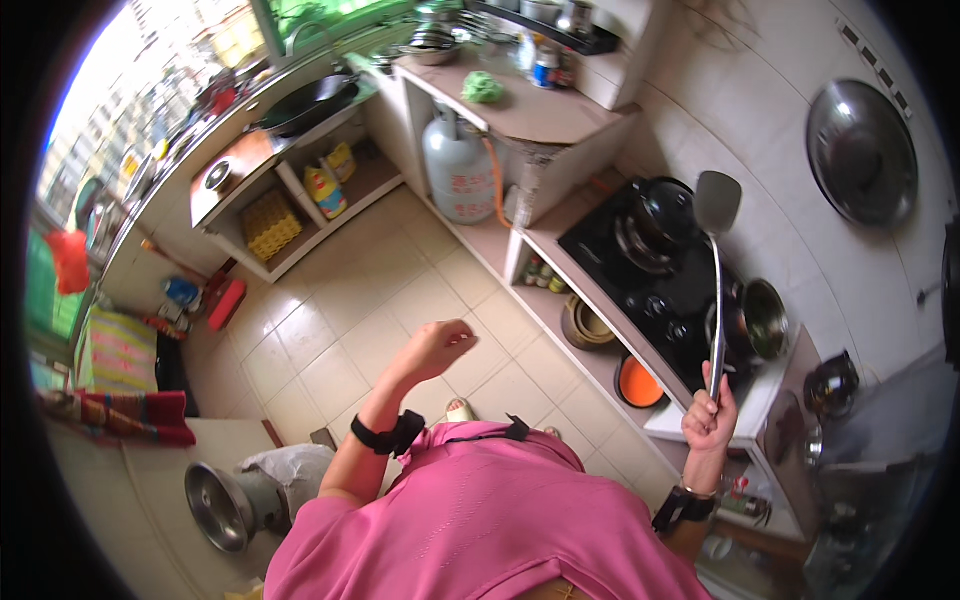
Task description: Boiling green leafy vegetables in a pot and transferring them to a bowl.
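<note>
My right hand [707, 421] grips the metal handle of a wok spatula [717, 202]. Its broad grey blade points up, beside a dark lidded pot [663, 206] on the black gas hob [600, 236]. Nearer that handle stands an uncovered pot [763, 319] whose contents are unclear. My left hand [442, 349] hangs over the tiled floor in front of my body, its fingers curled together and nothing visible in them. A dark wok lid [862, 154] is up on the tiled wall, right of the spatula.
Under the hob counter, a shelf holds a brown crock [586, 322] and an orange bowl [640, 381]. A gas cylinder [461, 165] with an orange hose stands below the far counter. A black wok [311, 105] lies by the sink. To my left is a metal basin [217, 506].
</note>
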A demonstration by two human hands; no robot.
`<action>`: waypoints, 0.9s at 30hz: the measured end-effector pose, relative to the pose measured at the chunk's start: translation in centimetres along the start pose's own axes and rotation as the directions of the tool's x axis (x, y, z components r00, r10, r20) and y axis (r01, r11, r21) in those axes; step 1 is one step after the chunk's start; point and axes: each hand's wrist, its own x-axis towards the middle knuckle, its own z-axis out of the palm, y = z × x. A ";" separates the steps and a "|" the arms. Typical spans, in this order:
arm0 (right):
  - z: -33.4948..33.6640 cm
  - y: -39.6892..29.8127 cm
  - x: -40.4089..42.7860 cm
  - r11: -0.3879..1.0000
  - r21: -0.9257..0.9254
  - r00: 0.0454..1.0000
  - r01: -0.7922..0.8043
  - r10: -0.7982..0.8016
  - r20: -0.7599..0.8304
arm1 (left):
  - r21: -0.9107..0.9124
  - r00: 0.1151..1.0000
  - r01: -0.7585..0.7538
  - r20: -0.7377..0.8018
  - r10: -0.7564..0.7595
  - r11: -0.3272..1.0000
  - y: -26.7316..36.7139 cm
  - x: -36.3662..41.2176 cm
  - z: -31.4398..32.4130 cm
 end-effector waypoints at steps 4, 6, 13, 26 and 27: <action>5.7 7.2 7.6 0.944 -0.044 0.932 -0.327 0.330 0.148 | -0.115 0.999 -0.046 0.004 0.047 0.992 0.4 0.4 -1.7; 8.1 11.2 12.0 0.887 -0.105 0.881 -0.449 0.459 0.113 | -0.152 0.998 -0.049 0.019 0.052 0.987 0.4 0.4 -3.0; 16.9 23.7 23.8 0.704 -0.320 0.726 -0.634 0.684 0.068 | -0.707 0.997 0.006 -0.048 -0.057 0.707 -2.1 0.2 -8.1; 20.9 32.7 40.7 0.342 -0.913 0.712 -0.221 0.696 0.088 | -0.804 0.752 -0.207 -0.495 -0.435 0.557 -8.4 4.3 -17.2; 19.2 32.1 43.2 0.315 -0.946 0.789 -0.078 0.600 0.135 | -0.801 0.746 -0.222 -0.507 -0.432 0.557 -9.2 5.0 -18.4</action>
